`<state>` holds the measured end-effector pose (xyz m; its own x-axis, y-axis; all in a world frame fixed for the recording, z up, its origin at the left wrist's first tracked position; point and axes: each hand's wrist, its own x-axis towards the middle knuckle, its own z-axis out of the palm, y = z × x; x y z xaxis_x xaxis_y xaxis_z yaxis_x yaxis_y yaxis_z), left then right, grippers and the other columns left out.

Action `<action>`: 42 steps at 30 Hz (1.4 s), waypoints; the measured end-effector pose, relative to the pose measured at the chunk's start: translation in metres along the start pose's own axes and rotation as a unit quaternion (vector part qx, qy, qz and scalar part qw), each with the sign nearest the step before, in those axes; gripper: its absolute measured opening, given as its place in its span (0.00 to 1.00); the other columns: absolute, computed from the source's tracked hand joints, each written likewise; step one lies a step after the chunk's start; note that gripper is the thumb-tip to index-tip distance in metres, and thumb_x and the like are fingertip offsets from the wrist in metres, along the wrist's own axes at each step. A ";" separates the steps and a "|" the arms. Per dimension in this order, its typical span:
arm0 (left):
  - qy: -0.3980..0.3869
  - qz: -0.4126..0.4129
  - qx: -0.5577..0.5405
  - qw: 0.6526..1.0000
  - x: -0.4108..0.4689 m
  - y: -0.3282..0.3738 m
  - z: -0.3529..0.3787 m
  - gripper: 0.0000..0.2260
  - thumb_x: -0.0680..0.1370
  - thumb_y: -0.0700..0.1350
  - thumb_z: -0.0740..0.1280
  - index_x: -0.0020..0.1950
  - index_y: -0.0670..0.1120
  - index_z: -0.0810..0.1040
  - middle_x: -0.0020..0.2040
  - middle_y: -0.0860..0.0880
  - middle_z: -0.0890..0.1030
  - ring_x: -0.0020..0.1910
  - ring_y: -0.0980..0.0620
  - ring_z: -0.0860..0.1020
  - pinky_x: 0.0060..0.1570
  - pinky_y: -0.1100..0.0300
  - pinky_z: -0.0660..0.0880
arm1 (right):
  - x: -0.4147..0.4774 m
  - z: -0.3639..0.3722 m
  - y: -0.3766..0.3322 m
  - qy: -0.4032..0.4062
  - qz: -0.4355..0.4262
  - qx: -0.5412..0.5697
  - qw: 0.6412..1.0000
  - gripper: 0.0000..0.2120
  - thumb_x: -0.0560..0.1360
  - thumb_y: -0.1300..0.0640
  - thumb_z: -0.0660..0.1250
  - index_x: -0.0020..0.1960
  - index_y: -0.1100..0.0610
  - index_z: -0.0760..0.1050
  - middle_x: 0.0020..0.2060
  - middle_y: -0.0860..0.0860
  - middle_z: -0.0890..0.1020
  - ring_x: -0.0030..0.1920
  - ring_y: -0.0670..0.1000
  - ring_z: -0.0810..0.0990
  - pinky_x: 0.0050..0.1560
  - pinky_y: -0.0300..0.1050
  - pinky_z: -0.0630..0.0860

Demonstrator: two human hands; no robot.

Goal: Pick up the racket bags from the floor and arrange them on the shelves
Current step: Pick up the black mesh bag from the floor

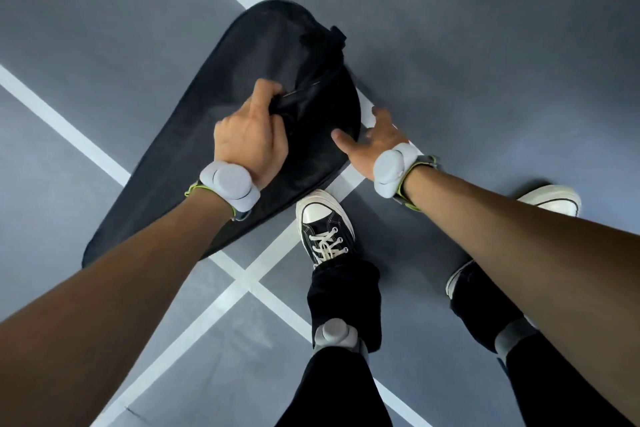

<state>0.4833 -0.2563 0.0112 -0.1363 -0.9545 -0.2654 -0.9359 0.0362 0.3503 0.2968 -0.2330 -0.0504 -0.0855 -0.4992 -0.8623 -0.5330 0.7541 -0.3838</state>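
A long black racket bag (194, 163) lies on the grey floor in front of me, its wide end at the top and its narrow end toward the lower left. My left hand (251, 140) is closed on a fold of fabric or a strap near the bag's middle. Against the bag's right edge my right hand (369, 142) is spread, with the thumb on the fabric and the fingers down its side; nothing is gripped in it. Both wrists wear white sensor bands. No shelves are in view.
White court lines (242, 279) cross on the grey floor under and beside the bag. My left black sneaker (325, 227) stands just below the bag's edge. My right sneaker (550, 199) is out to the right.
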 end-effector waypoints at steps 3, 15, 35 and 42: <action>0.009 0.011 -0.039 0.999 0.004 0.017 -0.010 0.15 0.74 0.41 0.56 0.60 0.46 0.70 0.36 0.54 0.73 0.30 0.47 0.71 0.37 0.55 0.70 | -0.009 -0.010 -0.003 0.037 -0.004 0.046 0.998 0.32 0.75 0.39 0.67 0.71 0.55 0.65 0.62 0.52 0.80 0.63 0.57 0.78 0.53 0.40 0.70; 0.002 0.014 -0.109 0.994 0.008 0.108 -0.055 0.11 0.80 0.50 0.62 0.60 0.47 0.73 0.56 0.49 0.76 0.49 0.50 0.74 0.47 0.56 0.72 | -0.103 -0.109 -0.034 0.090 0.055 0.239 0.965 0.15 0.75 0.52 0.62 0.57 0.60 0.75 0.49 0.59 0.83 0.45 0.64 0.84 0.49 0.61 0.82; -0.229 0.103 0.022 0.968 -0.014 0.258 -0.183 0.18 0.74 0.45 0.69 0.62 0.47 0.71 0.56 0.47 0.78 0.51 0.39 0.78 0.50 0.50 0.75 | -0.311 -0.312 -0.041 0.240 0.087 0.380 0.889 0.10 0.78 0.57 0.62 0.58 0.53 0.76 0.47 0.53 0.84 0.43 0.59 0.85 0.42 0.56 0.85; -0.208 0.123 0.049 0.969 -0.028 0.355 -0.259 0.18 0.74 0.38 0.68 0.64 0.44 0.72 0.58 0.46 0.77 0.50 0.41 0.75 0.53 0.50 0.74 | -0.420 -0.389 -0.080 0.313 0.081 0.360 0.875 0.19 0.76 0.44 0.65 0.63 0.51 0.67 0.49 0.49 0.81 0.52 0.58 0.82 0.52 0.49 0.76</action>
<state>0.2389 -0.2937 0.3757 -0.4591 -0.7117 -0.5318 -0.8822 0.2948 0.3671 0.0477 -0.2495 0.4715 -0.6760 -0.3272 -0.6603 0.1773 0.7975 -0.5767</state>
